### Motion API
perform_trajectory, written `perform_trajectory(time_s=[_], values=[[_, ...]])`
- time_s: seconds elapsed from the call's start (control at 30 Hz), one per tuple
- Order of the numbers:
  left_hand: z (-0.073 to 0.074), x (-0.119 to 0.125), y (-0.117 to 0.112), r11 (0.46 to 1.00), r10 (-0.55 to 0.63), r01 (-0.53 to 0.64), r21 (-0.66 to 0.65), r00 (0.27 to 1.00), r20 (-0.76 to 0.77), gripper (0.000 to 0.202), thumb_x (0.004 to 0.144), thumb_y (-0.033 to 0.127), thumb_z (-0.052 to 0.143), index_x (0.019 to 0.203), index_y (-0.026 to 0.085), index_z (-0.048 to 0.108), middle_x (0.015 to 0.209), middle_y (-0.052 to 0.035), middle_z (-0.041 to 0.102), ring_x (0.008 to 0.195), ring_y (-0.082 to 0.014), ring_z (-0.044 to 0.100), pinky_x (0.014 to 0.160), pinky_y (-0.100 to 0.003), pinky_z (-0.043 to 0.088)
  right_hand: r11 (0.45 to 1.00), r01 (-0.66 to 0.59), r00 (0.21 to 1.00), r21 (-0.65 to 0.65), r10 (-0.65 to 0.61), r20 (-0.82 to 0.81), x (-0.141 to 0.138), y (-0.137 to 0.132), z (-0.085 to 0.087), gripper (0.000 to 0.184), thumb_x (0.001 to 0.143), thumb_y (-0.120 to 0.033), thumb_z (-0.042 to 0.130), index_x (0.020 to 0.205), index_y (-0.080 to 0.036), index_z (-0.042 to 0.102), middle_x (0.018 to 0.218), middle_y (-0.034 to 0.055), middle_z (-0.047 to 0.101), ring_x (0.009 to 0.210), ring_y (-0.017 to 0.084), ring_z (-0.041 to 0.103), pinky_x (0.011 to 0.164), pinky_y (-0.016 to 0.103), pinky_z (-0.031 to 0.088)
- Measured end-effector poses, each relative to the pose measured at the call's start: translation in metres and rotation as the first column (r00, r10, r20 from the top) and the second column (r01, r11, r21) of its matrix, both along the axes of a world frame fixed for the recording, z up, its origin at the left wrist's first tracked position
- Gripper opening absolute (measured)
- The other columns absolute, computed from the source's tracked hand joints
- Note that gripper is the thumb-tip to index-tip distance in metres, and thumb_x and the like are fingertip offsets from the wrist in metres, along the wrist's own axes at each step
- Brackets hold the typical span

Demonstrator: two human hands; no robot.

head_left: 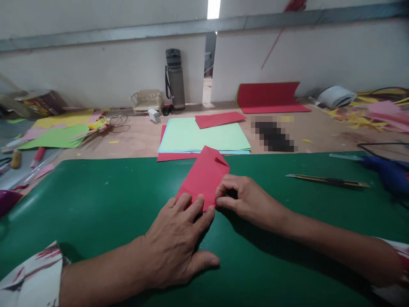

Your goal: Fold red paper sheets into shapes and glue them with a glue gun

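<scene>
Lying lengthwise toward the far edge of the surface (96, 200), red paper (203, 175); left hand (182, 238), fingers spread, pressing near end; right hand (247, 196), fingers pinched at right edge.

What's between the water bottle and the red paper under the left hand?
The pale green-topped paper stack and some wooden tabletop, in the head view.

The left hand (177, 238) presses red paper (203, 172); the right hand (246, 197) pinches its edge.

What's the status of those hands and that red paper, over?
Left hand spread across near end of folded red paper. Right hand pinching its right edge. Craft knife lies apart, right.
</scene>
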State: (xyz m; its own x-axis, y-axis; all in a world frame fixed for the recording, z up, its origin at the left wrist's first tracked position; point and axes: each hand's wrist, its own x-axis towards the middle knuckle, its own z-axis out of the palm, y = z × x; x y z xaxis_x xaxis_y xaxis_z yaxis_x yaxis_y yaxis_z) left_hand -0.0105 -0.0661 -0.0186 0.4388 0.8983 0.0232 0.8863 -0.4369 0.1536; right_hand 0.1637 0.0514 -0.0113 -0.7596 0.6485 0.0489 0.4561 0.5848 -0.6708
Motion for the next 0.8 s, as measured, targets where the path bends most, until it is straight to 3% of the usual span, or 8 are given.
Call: perform_trajectory(time_s=[0.23, 0.37, 0.63, 0.8], values=[[0.002, 0.001, 0.001, 1.0, 0.007, -0.007, -0.002, 1.0, -0.025, 0.065, 0.086, 0.064, 0.037, 0.132, 0.019, 0.045, 0.127, -0.0133, 0.051, 0.101, -0.0326, 0.044, 0.081, -0.05, 0.038, 0.995, 0.049, 0.997, 0.087, -0.055, 0.059, -0.008, -0.004, -0.004, 0.016, 0.071, -0.01, 0.065, 0.059, -0.017, 0.058, 0.064, -0.0026, 0.057, 0.07, 0.013, 0.05, 0.071, 0.029, 0.032], [0.002, -0.006, -0.002, 1.0, -0.001, 0.001, 0.014, 1.0, 0.0, 0.059, 0.089, 0.06, 0.038, 0.13, 0.019, 0.047, 0.132, -0.0111, 0.05, 0.105, -0.0324, 0.044, 0.082, -0.049, 0.036, 0.996, 0.013, 0.999, 0.09, -0.017, 0.046, -0.006, -0.004, -0.005, 0.017, 0.074, -0.013, 0.066, 0.059, -0.017, 0.059, 0.065, -0.0034, 0.058, 0.071, 0.013, 0.051, 0.075, 0.032, 0.03], [-0.004, -0.026, -0.027, 0.997, 0.018, -0.02, 0.072, 1.0, 0.023, 0.051, 0.089, 0.046, 0.048, 0.131, 0.017, 0.046, 0.142, -0.007, 0.044, 0.122, -0.0333, 0.037, 0.093, -0.049, 0.034, 0.995, -0.022, 0.999, 0.093, 0.018, 0.037, -0.004, -0.002, -0.006, 0.016, 0.075, -0.015, 0.066, 0.061, -0.017, 0.06, 0.066, -0.004, 0.059, 0.068, 0.012, 0.052, 0.078, 0.034, 0.028], [-0.009, -0.029, -0.027, 0.981, -0.01, 0.001, 0.196, 0.999, 0.042, 0.035, 0.091, 0.035, 0.048, 0.119, 0.015, 0.055, 0.13, -0.0093, 0.056, 0.116, -0.0313, 0.045, 0.091, -0.047, 0.036, 0.992, -0.022, 0.999, 0.124, 0.015, 0.051, -0.004, -0.004, -0.005, 0.017, 0.075, -0.016, 0.067, 0.06, -0.017, 0.059, 0.064, -0.0037, 0.058, 0.068, 0.012, 0.051, 0.077, 0.034, 0.028]])
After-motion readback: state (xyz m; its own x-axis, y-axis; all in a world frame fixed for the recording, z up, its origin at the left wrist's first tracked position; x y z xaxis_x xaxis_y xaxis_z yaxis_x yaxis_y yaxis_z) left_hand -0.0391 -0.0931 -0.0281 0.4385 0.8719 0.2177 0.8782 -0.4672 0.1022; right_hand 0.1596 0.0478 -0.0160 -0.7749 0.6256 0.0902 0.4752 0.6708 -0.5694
